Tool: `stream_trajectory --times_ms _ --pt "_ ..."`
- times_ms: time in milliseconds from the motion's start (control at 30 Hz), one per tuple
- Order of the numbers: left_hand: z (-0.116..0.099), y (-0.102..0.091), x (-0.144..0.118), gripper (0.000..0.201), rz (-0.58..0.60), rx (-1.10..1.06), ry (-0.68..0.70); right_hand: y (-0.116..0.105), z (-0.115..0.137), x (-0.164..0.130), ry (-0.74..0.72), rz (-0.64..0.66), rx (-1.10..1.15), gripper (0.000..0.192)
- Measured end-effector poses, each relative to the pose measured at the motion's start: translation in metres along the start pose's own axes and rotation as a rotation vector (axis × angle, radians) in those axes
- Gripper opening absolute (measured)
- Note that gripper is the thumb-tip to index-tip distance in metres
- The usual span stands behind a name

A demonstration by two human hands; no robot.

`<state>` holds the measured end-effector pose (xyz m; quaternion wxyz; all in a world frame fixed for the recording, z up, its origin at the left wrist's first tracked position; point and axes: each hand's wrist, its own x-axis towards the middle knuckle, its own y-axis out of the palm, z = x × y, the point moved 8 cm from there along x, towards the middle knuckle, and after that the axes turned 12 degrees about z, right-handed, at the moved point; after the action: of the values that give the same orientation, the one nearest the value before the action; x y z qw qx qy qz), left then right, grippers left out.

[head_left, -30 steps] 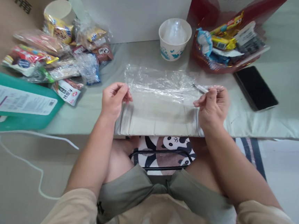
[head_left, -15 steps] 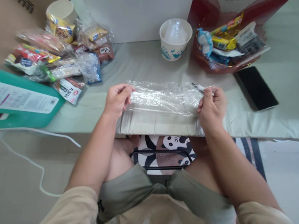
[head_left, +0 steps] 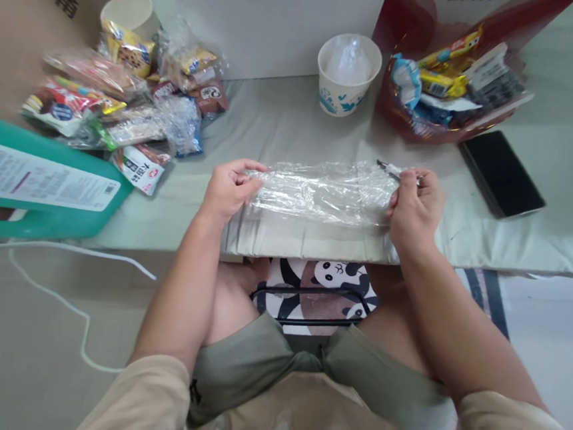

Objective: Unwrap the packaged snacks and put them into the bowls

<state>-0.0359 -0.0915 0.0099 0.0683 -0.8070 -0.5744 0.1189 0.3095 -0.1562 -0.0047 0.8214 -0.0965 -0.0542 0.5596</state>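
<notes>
My left hand (head_left: 229, 190) pinches the left end of the folded clear plastic bag (head_left: 324, 191); my right hand (head_left: 414, 209) is clamped on its right end. The bag lies flat at the near edge of the grey-covered table (head_left: 284, 121), in front of me. Best handled with even tension at both ends, so the crinkly film folds straight. Far centre: a paper cup (head_left: 347, 80). Far left: snack packets (head_left: 125, 104). Right: a black phone (head_left: 503, 174).
</notes>
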Motion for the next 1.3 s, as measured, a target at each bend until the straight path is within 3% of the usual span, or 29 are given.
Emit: stream_trajectory --times_ms 133,300,433,500,633,767,900,1033,1167,1300 --pt "0.001 -0.009 0.001 0.005 -0.151 -0.001 -0.01 0.0 -0.003 0.0 0.008 0.015 -0.038 0.038" --pt "0.0 -0.013 -0.002 0.013 -0.314 -0.096 -0.082 0.004 -0.004 0.0 0.02 0.046 -0.053 0.032" --pt "0.006 -0.002 -0.006 0.014 -0.296 -0.33 -0.242 0.009 -0.004 0.001 -0.014 0.095 -0.025 0.027" --pt "0.006 -0.003 -0.01 0.014 -0.322 -0.337 -0.289 0.011 -0.004 0.001 -0.049 0.128 -0.01 0.03" --pt "0.009 -0.02 -0.017 0.014 -0.441 -0.159 -0.291 0.016 -0.005 0.0 -0.084 0.206 -0.085 0.043" --pt "0.006 -0.033 -0.015 0.012 -0.428 0.311 -0.255 0.014 -0.005 -0.002 -0.03 0.203 -0.301 0.045" --pt "0.005 -0.034 -0.011 0.008 -0.402 0.664 -0.31 0.018 0.01 -0.008 -0.134 0.223 -0.602 0.056" --pt "0.002 -0.025 -0.005 0.019 -0.353 0.773 -0.295 0.023 0.016 -0.016 -0.186 0.233 -0.836 0.061" --pt "0.001 -0.015 0.0 0.035 -0.314 0.779 -0.238 0.024 0.021 -0.026 -0.198 0.243 -0.917 0.067" --pt "0.002 -0.011 0.003 0.017 -0.273 0.638 -0.179 0.017 0.033 -0.038 -0.231 0.247 -0.939 0.056"
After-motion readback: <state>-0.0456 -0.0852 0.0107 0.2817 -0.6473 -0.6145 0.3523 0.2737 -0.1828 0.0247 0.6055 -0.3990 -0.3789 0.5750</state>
